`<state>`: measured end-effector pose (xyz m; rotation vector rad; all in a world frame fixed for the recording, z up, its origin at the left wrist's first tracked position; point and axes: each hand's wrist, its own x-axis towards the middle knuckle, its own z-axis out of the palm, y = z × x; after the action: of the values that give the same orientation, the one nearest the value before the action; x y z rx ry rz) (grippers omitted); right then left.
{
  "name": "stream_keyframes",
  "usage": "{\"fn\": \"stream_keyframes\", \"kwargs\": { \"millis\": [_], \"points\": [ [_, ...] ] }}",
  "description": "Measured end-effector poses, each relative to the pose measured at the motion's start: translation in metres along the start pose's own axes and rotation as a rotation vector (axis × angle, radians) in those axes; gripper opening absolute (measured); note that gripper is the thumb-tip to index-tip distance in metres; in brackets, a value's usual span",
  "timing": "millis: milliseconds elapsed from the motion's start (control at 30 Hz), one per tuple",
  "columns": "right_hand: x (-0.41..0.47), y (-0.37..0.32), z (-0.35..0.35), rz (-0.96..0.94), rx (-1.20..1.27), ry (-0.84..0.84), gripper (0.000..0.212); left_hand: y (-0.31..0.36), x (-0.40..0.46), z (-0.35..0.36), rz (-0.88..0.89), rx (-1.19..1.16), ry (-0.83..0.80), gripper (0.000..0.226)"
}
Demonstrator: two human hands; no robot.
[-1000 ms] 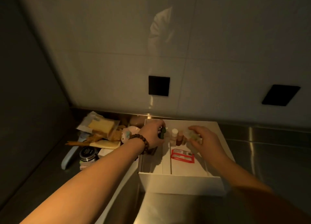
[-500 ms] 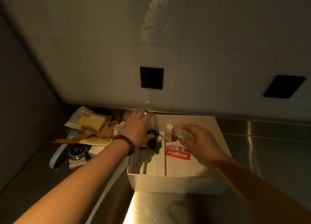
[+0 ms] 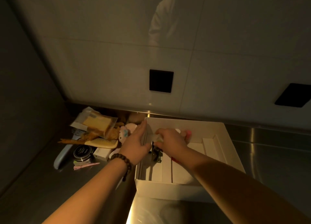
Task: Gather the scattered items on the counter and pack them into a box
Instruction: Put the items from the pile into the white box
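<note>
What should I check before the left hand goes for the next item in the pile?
1. Left hand free: ok, fingers open, nothing in it, lying along the white box's left wall.
2. Right hand done placing: not ok, it holds a small pale bottle over the box.
3. Room in the box: ok, bare dividers show on its right side.
4. Key bunch settled inside: ok, lying on the box floor.
5. Next pick reachable: ok, comb, black round tin and plush toy lie on the counter left of the box.
6. Pile stable: cannot tell, items overlap in dim light.
</note>
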<state>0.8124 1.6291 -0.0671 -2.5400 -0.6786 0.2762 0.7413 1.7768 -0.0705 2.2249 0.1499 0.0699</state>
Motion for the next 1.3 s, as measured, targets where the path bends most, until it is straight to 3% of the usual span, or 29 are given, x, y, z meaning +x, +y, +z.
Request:
{"fn": "stream_keyframes", "kwargs": {
  "millis": [167, 267, 400, 600, 900, 1033, 1167, 1300],
  "points": [
    [0.029, -0.013, 0.022, 0.186, 0.002, -0.077, 0.029, 0.001, -0.002, 0.001, 0.016, -0.098, 0.011, 0.080],
    [0.027, -0.007, 0.028, 0.104, 0.005, -0.045, 0.034, 0.001, -0.001, 0.003, -0.001, -0.168, 0.013, 0.081],
    [0.018, 0.010, 0.032, -0.036, 0.189, -0.066, 0.026, 0.001, 0.000, 0.004, -0.027, -0.168, 0.012, 0.084],
    [0.028, 0.011, 0.045, -0.041, 0.013, 0.104, 0.029, 0.000, 0.000, 0.004, -0.035, -0.191, 0.002, 0.085],
    [0.004, 0.009, 0.026, -0.103, 0.132, -0.020, 0.048, -0.003, 0.002, 0.004, -0.050, -0.185, -0.006, 0.083],
    [-0.021, -0.006, 0.009, -0.056, 0.202, 0.104, 0.053, -0.001, 0.001, 0.003, -0.065, -0.192, 0.026, 0.078],
    [-0.038, -0.036, -0.002, -0.105, 0.208, 0.257, 0.042, -0.003, -0.008, -0.006, -0.048, -0.113, 0.071, 0.070],
    [-0.045, -0.084, 0.000, -0.224, 0.210, 0.257, 0.031, -0.032, -0.032, -0.035, -0.040, -0.070, 0.206, 0.061]
  ]
}}
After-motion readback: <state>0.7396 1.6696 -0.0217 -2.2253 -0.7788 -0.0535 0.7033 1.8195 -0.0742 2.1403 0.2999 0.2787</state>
